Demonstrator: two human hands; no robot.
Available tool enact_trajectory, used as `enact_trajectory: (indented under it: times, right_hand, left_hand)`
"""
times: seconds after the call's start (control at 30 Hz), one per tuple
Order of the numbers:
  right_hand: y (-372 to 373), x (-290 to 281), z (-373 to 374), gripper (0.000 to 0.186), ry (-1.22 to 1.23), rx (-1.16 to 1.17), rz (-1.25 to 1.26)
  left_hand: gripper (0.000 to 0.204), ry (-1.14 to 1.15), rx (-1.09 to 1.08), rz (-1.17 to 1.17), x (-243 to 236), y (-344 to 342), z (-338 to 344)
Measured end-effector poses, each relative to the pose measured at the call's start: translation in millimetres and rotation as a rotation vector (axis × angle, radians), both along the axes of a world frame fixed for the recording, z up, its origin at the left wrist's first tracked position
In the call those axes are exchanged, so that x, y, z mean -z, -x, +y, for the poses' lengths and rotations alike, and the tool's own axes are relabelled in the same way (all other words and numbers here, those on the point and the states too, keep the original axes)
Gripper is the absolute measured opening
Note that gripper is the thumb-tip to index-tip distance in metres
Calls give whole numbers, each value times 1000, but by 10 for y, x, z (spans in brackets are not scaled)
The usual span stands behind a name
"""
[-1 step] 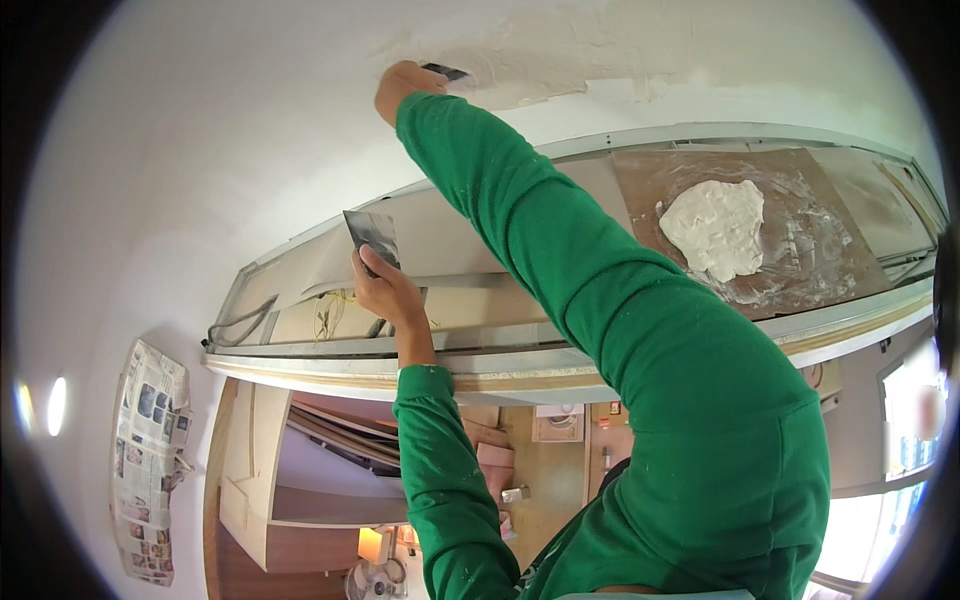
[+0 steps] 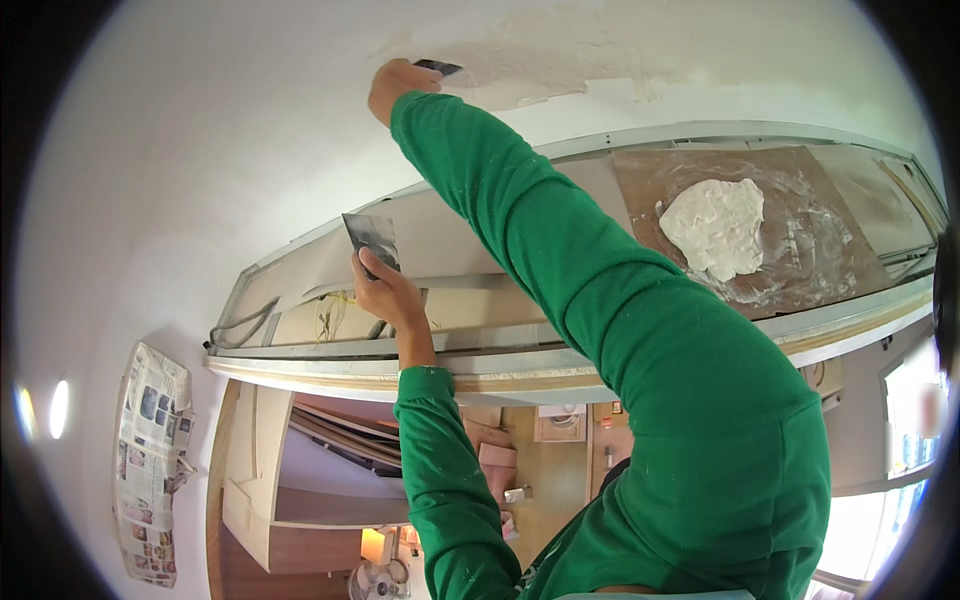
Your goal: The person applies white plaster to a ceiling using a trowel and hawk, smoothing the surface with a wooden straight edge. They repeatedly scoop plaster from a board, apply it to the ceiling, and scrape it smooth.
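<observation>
Up at the pale wall, my right hand is closed on a putty knife; its dark blade lies at the left end of a damp-looking patch of filler. The fingers are partly turned away. Lower and nearer, my left hand grips a second, wide-bladed scraper, its blade pointing up and smeared with grey-white. To the right of my right arm, a mound of white putty sits on a brown board streaked with white.
Below the wall runs a recessed ledge with a metal-edged frame. Loose yellow wires and a grey cable lie at its left. Newspaper covers something on the left wall. Far below are the floor, a cabinet and a fan.
My right hand and its putty knife have shifted slightly left and up along the wall. My left hand has hardly moved.
</observation>
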State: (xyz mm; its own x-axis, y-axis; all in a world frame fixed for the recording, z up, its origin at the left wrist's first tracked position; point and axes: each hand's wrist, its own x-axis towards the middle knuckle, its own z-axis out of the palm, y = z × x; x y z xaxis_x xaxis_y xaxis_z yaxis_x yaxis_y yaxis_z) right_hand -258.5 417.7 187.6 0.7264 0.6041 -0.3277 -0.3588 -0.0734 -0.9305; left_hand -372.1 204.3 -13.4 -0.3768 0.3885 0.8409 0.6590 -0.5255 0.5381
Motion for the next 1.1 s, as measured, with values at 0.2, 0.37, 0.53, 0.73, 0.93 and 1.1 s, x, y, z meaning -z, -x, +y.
enact_trajectory:
  times: [0.2,0.37,0.53,0.73,0.93,1.1]
  right_hand:
    - [7,-324,-298,43,-667,79,30]
    - [-185,49,-796,41,-1035,13,268]
    - [-782,958,-714,32,-738,259,165]
    - [-1234,1609,-522,36,-107,160,209]
    - [-1426,791,-89,37,8,198,265]
    - [-956,-57,-550,40,15,8,151]
  left_hand:
    - [50,-92,-38,-6,-52,-87,-25]
    - [57,-131,-77,-10,-15,-33,-58]
    - [65,-69,-18,-67,-65,-142,-96]
    - [64,-22,-43,-60,-1,-84,-101]
    - [63,-47,-26,-27,-61,-167,-25]
    - [60,-13,-98,15,58,-39,-6]
